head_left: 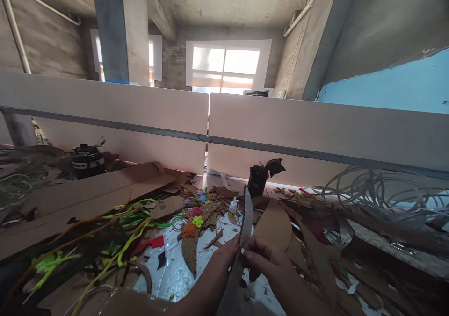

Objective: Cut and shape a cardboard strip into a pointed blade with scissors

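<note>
A long, narrow strip [247, 213] with a curved, pointed top stands nearly upright in front of me, seen almost edge-on. My left hand [228, 255] holds it from the left side, its fingers partly hidden behind the strip. On the right, my right hand [263, 257] pinches the same strip near its middle, thumb and forefinger at the edge. Just left of the strip's upper part stands a small bottle [233, 208] with a white nozzle. Further left lies a curved brown cardboard piece [190, 250] with orange, green and red flower shapes [197, 221] at its top.
Green and orange fuzzy stems [129, 232] lie at the left. A dark cup [257, 180] and a black container [87, 161] stand behind. Cardboard scraps [275, 222] cover much of the table [175, 278]. Clear tubing [379, 190] is coiled at the right, before a white partition [315, 129].
</note>
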`<move>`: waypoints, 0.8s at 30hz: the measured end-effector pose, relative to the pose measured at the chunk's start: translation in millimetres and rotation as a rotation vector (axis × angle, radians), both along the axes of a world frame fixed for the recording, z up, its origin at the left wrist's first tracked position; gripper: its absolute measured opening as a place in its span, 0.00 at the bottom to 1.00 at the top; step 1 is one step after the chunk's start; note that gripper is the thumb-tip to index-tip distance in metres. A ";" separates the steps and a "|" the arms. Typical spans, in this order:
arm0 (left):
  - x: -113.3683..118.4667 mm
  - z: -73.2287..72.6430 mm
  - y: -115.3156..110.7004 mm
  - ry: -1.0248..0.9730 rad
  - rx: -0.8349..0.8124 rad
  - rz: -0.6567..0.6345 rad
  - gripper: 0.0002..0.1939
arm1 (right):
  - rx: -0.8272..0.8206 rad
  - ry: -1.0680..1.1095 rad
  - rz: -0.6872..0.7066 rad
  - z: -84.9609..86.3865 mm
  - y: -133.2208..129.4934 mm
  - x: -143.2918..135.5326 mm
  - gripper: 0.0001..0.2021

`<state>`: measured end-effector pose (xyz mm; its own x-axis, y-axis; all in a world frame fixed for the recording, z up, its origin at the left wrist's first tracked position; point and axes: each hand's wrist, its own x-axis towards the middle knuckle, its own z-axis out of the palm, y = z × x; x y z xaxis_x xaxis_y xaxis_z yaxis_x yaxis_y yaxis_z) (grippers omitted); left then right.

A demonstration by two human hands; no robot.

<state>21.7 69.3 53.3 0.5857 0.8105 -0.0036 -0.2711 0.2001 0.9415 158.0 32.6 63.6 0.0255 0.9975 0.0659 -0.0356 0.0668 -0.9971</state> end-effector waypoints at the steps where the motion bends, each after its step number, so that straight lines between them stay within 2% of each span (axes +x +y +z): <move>1: -0.7 3.6 -2.1 -0.004 -0.016 -0.002 0.28 | -0.001 0.000 0.000 -0.2 0.0 0.3 0.14; 5: -0.2 7.5 -4.8 -0.037 -0.037 -0.002 0.25 | 0.000 -0.003 -0.002 -1.9 1.1 1.5 0.15; 9: 2.9 -3.0 0.6 -0.077 -0.092 0.049 0.28 | 0.004 -0.015 0.009 -1.2 1.2 1.3 0.15; 13: 3.9 -10.3 4.4 -0.054 -0.070 0.099 0.27 | 0.006 -0.051 0.001 5.7 -2.4 -0.6 0.12; 19: 3.9 -9.2 1.4 -0.026 -0.098 0.121 0.28 | -0.002 -0.184 -0.002 16.5 -7.5 -4.3 0.11; 24: 3.0 -7.5 -0.9 -0.033 -0.073 0.150 0.26 | -0.006 -0.148 0.018 9.9 -3.4 -1.4 0.12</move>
